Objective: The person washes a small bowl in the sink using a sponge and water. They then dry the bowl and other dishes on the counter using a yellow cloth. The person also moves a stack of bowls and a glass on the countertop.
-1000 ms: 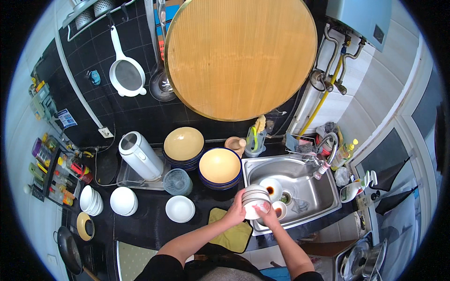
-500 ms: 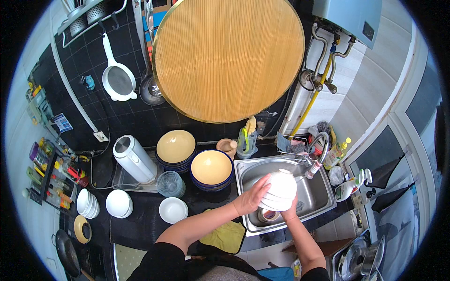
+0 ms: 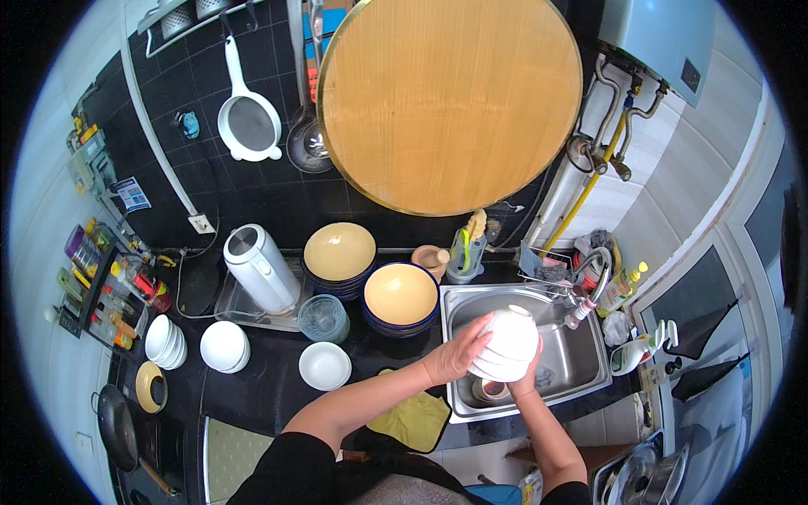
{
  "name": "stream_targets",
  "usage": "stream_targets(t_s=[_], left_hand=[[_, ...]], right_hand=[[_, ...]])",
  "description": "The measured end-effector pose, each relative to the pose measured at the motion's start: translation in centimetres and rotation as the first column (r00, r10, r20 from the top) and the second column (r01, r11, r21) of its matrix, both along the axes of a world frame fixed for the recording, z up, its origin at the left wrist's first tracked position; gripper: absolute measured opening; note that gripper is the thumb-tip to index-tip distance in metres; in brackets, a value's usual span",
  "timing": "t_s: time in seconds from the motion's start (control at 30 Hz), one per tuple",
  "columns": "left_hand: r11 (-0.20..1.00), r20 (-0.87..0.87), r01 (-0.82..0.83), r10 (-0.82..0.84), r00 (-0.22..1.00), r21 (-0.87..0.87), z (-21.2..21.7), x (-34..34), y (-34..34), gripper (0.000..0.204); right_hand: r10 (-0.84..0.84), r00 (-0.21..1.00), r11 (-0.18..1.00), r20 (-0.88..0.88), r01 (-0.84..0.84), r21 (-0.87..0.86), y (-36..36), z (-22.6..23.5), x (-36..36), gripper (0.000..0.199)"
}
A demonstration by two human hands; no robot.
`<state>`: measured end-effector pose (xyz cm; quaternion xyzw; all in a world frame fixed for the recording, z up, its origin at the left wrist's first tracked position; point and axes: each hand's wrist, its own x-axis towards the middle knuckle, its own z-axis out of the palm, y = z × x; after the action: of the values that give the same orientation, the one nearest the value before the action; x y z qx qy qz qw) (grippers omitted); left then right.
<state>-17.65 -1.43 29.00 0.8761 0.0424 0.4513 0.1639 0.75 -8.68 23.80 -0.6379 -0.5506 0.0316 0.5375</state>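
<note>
Both of my hands are over the sink (image 3: 581,370), holding a stack of white bowls (image 3: 503,347) between them. The stack is tilted, with the foot of the outermost bowl toward the faucet side and the rims toward me. It is held above the basin, nearer its left part.

Left hand (image 3: 454,357): on the left side of the stack, fingers bent and pressed against the bowls. Right hand (image 3: 527,384): on the right side, palm toward the stack; most of its fingers are hidden by the bowls, so I cannot tell whether they are spread or together.

Below the stack, partly covered by it, a small dish (image 3: 491,390) with dark brown contents sits in the basin. The faucet (image 3: 599,278) stands at the far right of the sink.

Left of the sink, on the black counter (image 3: 269,391): a yellow-green cloth (image 3: 411,422) near the front edge, under my left forearm; a single white bowl (image 3: 325,366); stacked glasses (image 3: 324,319) just behind it. Farther back, a stack of blue-rimmed cream bowls (image 3: 401,295) is beside the sink, and a white kettle (image 3: 263,271) stands upright on a tray.
</note>
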Motion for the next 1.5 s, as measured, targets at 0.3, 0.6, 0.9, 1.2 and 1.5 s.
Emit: stream_targets(t_s=[0.3,0.6,0.9,1.2,1.5], left_hand=[[0.918,-0.029,-0.146,0.146,0.989,-0.369,-0.4,-2.8,-1.6,0.074],[0.311,-0.277,-0.369,0.301,0.912,-0.876,-11.4,-7.2,-5.4,0.07],[-0.318,-0.369,-0.281,0.262,0.892,-0.905,-12.0,-9.9,-3.0,0.064],[-0.518,-0.354,-0.193,0.232,0.906,-0.833,-16.4,-6.4,-0.3,0.061],[-0.479,-0.477,-0.396,0.056,0.877,-0.784,-16.7,-6.3,0.9,0.075]], right_hand=[[0.192,0.981,0.96,-0.014,-0.191,-0.207,0.0,0.4,-3.1,0.041],[0.257,0.747,0.548,-0.613,-0.635,-0.544,-1.0,-10.8,-6.1,0.047],[0.163,0.844,0.386,-0.51,-0.531,-0.755,2.8,-9.9,-10.4,0.042],[0.122,0.815,0.411,-0.566,-0.561,-0.719,4.8,-13.5,-7.1,0.041],[-0.006,0.863,0.341,-0.505,-0.473,-0.812,4.6,-9.1,-8.7,0.052]])
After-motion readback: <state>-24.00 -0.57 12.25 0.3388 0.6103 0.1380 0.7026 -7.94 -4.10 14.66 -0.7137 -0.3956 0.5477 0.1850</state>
